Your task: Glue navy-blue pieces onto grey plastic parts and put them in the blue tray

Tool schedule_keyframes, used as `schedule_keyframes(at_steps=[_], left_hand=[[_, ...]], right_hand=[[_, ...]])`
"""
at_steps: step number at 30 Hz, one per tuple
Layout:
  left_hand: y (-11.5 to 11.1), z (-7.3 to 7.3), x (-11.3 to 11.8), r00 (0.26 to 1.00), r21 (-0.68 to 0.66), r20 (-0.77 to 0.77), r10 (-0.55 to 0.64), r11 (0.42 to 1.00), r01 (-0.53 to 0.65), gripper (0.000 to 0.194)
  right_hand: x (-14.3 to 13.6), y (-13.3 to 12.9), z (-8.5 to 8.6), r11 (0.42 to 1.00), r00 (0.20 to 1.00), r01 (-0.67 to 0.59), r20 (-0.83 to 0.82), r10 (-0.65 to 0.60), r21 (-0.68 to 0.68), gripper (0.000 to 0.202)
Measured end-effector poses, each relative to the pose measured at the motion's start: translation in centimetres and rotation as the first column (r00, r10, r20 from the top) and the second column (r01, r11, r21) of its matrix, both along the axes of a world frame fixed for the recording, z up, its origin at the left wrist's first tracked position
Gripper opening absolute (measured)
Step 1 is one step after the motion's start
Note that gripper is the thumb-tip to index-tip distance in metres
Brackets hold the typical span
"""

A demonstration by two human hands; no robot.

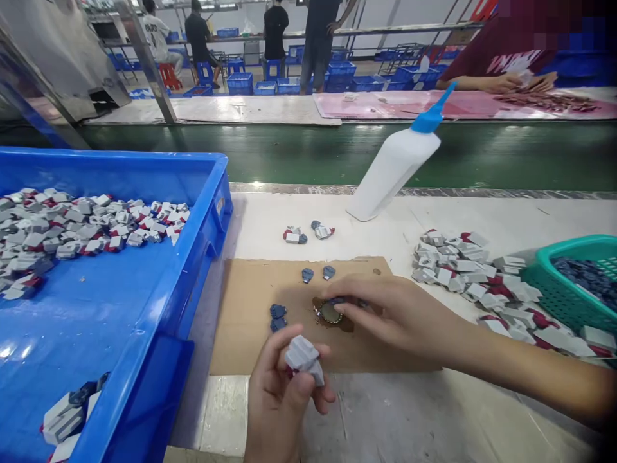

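My left hand [289, 392] is closed around a light grey plastic piece [303, 355] with a dark red part beneath it, held above the near edge of a brown cardboard sheet [250, 347]. Over the cardboard, my right hand [380, 308] pinches a small dark blue part, mostly hidden by the fingers. Its fingertips are right at a round bottle cap [331, 313] in a wet brown patch. Two small dark blue parts [307, 275] lie beyond the cap, and more dark blue parts [277, 317] lie left of it.
A blue tray [193, 257] of grey-and-red pieces stands left. A white bottle [395, 170] with a blue nozzle leans at the back. Two assembled pieces [294, 235] lie behind the cardboard. Right are piled grey-and-red pieces [463, 263] and a green basket [549, 273]. People are beyond the green belt [270, 145].
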State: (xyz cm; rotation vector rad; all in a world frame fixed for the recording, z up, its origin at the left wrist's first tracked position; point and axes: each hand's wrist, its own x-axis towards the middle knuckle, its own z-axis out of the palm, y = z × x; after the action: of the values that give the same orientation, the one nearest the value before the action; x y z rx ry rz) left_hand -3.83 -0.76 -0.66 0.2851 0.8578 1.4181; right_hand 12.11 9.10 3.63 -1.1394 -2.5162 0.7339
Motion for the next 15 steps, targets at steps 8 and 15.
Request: schedule_keyframes(at_steps=[8,15], left_hand=[[-0.1,0.5,-0.2,0.968,-0.112,0.027,0.248,0.963,-0.244,0.043],[-0.1,1.0,-0.2,0.979,-0.157,0.015,0.204,0.967,-0.199,0.04]], right_hand=[[0.3,-0.3,-1.3,0.984,0.986,0.138,-0.081,-0.148,-0.115,0.022],[0.6,-0.5,-2.0,0.99,0.999,-0.04,0.009,0.039,0.136,0.023]])
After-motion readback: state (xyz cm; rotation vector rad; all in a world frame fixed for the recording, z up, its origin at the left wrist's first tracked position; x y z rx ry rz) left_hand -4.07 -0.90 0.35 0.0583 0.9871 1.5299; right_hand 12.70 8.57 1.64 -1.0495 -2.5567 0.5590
